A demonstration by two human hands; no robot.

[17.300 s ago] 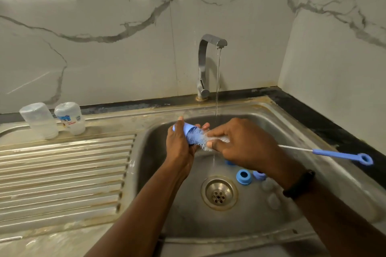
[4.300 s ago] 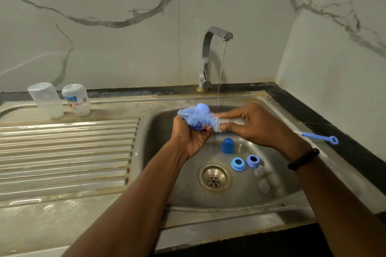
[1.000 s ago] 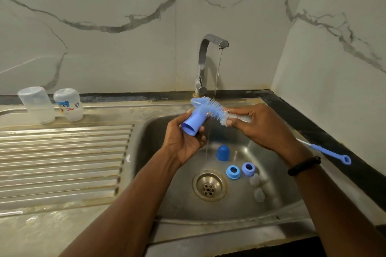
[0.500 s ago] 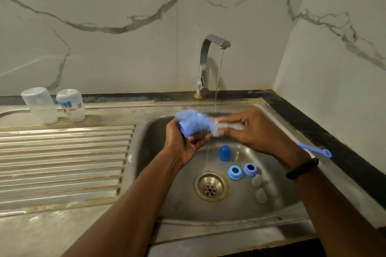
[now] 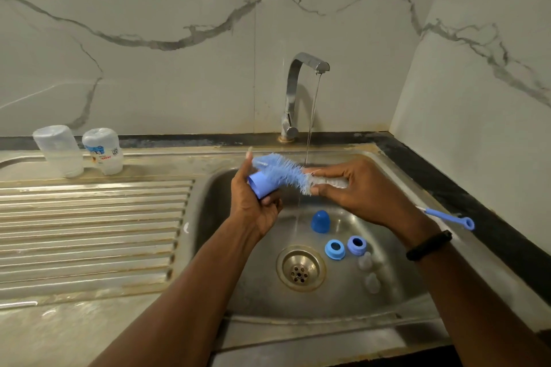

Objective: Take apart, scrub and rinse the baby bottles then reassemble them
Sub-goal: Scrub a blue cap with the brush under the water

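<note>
Fingers of the left hand [image 5: 253, 208] form a grip closed around a small blue plastic bottle cap [image 5: 261, 185], open mouth towards the camera. Just right of it, the right hand [image 5: 362, 188] pinches the blue-bristled bottle brush [image 5: 283, 173] at its neck; the brush's long axis runs left to right, bristles lying across the cap's far side, so entering the mouth probably means swinging the head round. Bristles hide the cap's closed end.

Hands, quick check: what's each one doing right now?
Left hand: closed around the blue cap.
Right hand: closed on the bottle brush, gripping just behind the bristles.
</note>
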